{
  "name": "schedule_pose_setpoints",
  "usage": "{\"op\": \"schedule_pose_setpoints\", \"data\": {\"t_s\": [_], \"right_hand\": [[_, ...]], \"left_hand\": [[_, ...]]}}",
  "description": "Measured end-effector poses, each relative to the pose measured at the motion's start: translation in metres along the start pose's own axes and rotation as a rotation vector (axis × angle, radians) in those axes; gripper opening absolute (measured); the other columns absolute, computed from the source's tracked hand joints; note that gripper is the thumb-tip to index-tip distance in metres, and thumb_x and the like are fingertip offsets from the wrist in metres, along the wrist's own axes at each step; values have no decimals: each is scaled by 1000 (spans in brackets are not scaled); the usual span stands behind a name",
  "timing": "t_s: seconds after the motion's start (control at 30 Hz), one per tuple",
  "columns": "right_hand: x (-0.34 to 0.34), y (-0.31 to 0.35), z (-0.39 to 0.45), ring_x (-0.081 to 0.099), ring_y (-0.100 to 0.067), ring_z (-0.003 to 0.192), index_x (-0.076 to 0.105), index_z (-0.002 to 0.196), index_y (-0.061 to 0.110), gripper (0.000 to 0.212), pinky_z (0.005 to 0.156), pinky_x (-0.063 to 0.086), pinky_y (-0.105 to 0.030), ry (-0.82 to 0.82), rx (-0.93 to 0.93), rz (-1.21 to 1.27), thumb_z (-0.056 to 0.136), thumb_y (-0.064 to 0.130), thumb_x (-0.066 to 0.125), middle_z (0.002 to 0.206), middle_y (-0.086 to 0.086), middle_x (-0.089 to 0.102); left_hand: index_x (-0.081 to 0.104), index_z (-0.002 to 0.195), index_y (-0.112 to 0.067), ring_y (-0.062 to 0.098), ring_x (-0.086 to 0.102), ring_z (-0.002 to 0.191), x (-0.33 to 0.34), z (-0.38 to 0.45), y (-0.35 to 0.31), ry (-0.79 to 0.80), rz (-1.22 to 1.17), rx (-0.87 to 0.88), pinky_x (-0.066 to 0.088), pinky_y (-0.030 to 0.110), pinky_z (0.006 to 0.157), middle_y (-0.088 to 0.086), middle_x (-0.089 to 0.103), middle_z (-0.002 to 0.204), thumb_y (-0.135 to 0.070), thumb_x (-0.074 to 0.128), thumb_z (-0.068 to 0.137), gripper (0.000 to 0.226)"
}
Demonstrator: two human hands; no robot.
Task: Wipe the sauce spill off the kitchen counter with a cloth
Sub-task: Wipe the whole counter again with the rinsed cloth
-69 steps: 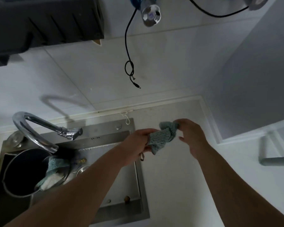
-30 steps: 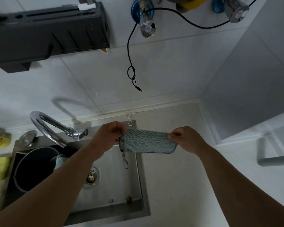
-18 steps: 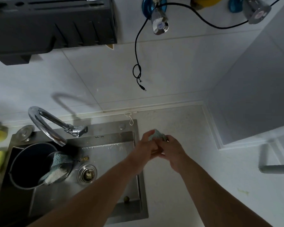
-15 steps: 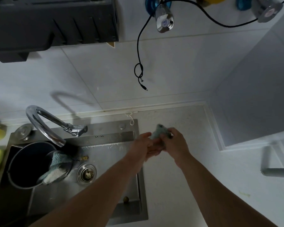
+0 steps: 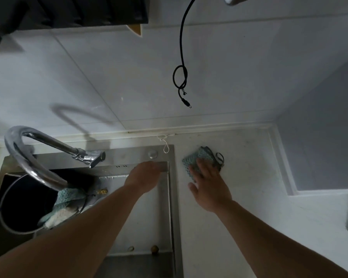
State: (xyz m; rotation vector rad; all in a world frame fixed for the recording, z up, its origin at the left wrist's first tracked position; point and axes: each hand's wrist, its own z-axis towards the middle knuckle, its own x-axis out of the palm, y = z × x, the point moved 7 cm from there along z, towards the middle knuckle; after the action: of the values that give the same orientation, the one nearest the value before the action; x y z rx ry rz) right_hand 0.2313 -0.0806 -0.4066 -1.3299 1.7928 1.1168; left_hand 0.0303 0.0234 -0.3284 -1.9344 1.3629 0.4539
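Head view: our right hand [image 5: 208, 185] presses flat fingers on the folded teal knitted cloth [image 5: 200, 160] on the pale speckled table [image 5: 249, 177], just right of the steel sink [image 5: 165, 197]; our left hand [image 5: 144, 176] hovers relaxed, empty, farther away.

Your pale counter [image 5: 239, 197] carries the folded teal cloth [image 5: 201, 157] near its back edge — just right of the inset steel sink [image 5: 172, 197]
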Motion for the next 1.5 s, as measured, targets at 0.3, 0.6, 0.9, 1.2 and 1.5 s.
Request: {"op": "schedule_pose_setpoints", "data": {"t_s": [0.3, 0.6, 0.9, 1.2, 1.5], "right_hand": [[-22, 15, 121, -3, -30, 160, -5, 165, 42, 68, 129, -5, -52, -94, -14, -21, 102, 61, 12, 176, 5, -3], [-41, -212, 32, 4, -35, 161, 14, 168, 30, 62, 128, 13, -54, -175, 695, 162, 108, 35, 29, 176, -7, 2], [-25, 15, 91, -1, -33, 161, 17, 164, 44, 76, 126, 2, -58, -59, 82, 44, 89, 55, 24, 176, 0, 10], [-66, -225, 26, 4, -27, 162, 12, 167, 36, 61, 130, 11, -50, -156, 621, 154, 107, 37, 26, 177, -2, 2], [-9, 19, 30, -7, -19, 162, 19, 164, 45, 70, 130, -2, -49, -63, -165, 98, 95, 47, 33, 176, 7, 3]], "left_hand": [[42, 148, -44, 42, 40, 137, 14, 45, -30, -33, 280, -20, 38, 57, 112, 6, 28, 160, -45, 39, 102, 46], [27, 157, -40, 41, 15, 152, 46, 54, -59, 99, 364, 3, 26, 68, 114, -3, 9, 169, -45, 43, 94, 65], [32, 156, -20, 38, 37, 144, 48, 74, -56, 44, 485, 132, 31, 50, 117, 7, 36, 159, -54, 41, 91, 73], [30, 159, -16, 26, 13, 155, 55, 88, -55, 226, 767, 200, 22, 57, 116, 5, 17, 169, -40, 40, 97, 67], [10, 164, -21, 20, 3, 158, 55, 76, -59, 137, 812, 205, 13, 48, 123, 5, 9, 171, -25, 45, 96, 77]]}}
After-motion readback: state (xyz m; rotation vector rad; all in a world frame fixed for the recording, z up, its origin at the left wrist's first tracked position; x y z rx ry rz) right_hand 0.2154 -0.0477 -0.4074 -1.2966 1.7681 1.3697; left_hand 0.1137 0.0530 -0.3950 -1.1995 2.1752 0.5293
